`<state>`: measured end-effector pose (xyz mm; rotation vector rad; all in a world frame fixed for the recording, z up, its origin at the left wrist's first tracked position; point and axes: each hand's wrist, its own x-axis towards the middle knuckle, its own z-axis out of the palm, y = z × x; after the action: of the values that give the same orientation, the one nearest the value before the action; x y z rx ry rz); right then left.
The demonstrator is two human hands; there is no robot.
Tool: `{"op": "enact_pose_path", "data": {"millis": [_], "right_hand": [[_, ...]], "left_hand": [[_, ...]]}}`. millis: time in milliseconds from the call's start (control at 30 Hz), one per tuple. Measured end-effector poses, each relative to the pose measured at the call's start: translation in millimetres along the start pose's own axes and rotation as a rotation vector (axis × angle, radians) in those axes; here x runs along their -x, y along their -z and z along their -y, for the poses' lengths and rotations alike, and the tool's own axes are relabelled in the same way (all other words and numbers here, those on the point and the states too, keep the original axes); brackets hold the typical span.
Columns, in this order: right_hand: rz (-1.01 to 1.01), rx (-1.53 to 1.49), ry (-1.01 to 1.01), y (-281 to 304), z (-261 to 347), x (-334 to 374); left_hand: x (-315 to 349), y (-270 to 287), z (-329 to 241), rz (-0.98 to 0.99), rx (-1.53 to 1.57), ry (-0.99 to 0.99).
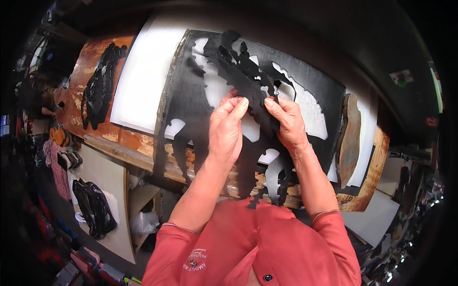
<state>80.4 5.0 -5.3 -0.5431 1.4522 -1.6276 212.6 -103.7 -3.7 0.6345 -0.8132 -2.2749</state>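
A thin black sheet (312, 71) with large cut-out openings lies across the bench, and white shows through the openings. Over its middle hangs a perforated, jagged-edged black piece of sheet material (244, 76), limp and partly twisted. My left hand (228, 125) pinches it between thumb and fingers. Close beside, my right hand (289, 122) pinches the same piece, thumb on top. Dark strips dangle below my hands over the bench's near edge, toward my red shirt. Which strips belong to the held piece and which to the sheet is hard to tell.
White boards (148, 71) lie on the worn brown bench (78, 95). A pile of black cut pieces (102, 86) rests at the left, and a long brown slab (350, 140) at the right. Lower left, a pale cabinet (114, 183) carries a black bundle (94, 207); a plastic bag (144, 222) sits inside.
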Motion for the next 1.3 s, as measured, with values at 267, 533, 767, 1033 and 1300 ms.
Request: {"op": "enact_pose_path", "data": {"millis": [267,533,767,1033,1300], "right_hand": [[-0.043,0.224,0.119,-6.4,-4.4,0.0],[-0.206,0.045,0.149,-9.7,5.3,-5.4],[-0.318,1.054,0.842,-26.7,16.2,-4.0],[-0.194,1.22,0.749,-59.8,3.1,0.8],[0.002,1.066,0.627,-39.5,22.0,-10.1]], "left_hand": [[-1.9,7.4,-3.7,-0.039,-0.603,-0.115],[-3.8,39.5,-16.8,0.053,0.106,0.086],[0.4,37.4,-12.2,0.12,0.121,0.012],[9.3,43.9,-9.2,0.136,0.159,0.043],[13.0,36.4,-13.7,0.053,-0.077,-0.009]]}}
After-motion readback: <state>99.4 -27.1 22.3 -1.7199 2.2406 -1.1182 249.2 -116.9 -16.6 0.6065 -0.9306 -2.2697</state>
